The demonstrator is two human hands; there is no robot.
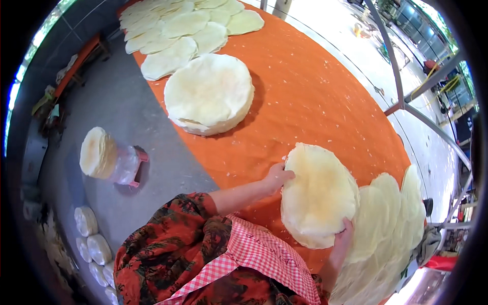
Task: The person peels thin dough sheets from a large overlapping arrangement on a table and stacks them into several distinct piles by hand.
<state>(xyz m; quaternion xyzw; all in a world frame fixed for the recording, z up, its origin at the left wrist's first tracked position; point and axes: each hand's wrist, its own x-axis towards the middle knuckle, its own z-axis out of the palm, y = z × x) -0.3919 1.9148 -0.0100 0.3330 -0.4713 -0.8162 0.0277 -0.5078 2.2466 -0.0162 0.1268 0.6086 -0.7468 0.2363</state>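
Note:
A stack of thin, pale round flatbreads (pixel 320 193), browned in the middle, is between my hands at the near part of the orange-covered table. My left hand (pixel 278 177) grips its left edge, thumb on top. On its lower right edge, my right hand (pixel 345 233) holds on, the thumb over the rim and most fingers hidden underneath. Just right of the stack, overlapping translucent rounds (pixel 378 223) cover the table's end. Farther off to the left stands a taller stack of flatbreads (pixel 208 91), touched by neither hand.
Many loose rounds (pixel 188 25) overlap at the table's far end. Crumbs dot the orange cloth (pixel 315 81). On the grey floor at left, another stack (pixel 97 152) tops a clear-wrapped pile by a pink stool (pixel 140 165). Wrapped bundles (pixel 98 249) lie nearer. Metal poles (pixel 401 96) stand at right.

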